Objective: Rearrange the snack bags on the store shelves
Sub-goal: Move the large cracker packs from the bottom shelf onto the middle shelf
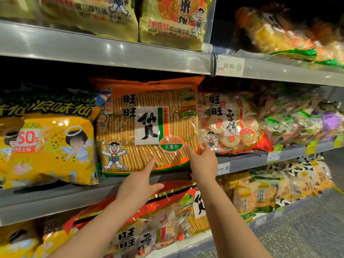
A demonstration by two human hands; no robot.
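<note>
A large orange bag of rice crackers (147, 125) stands upright on the middle shelf (55, 200). My left hand (138, 180) reaches up with straight fingers, the fingertips touching the bag's lower front. My right hand (202, 162) is open at the bag's lower right corner, fingers spread between it and the red snow-cracker bag (232, 123) next to it. Neither hand holds anything.
A yellow angel-print bag (50, 149) stands left of the orange bag. Yellow bags (173, 21) fill the top shelf. A red cracker bag (149, 220) lies on the lower shelf under my arms. Green and purple packs (297, 123) crowd the right. Price tags line the shelf edges.
</note>
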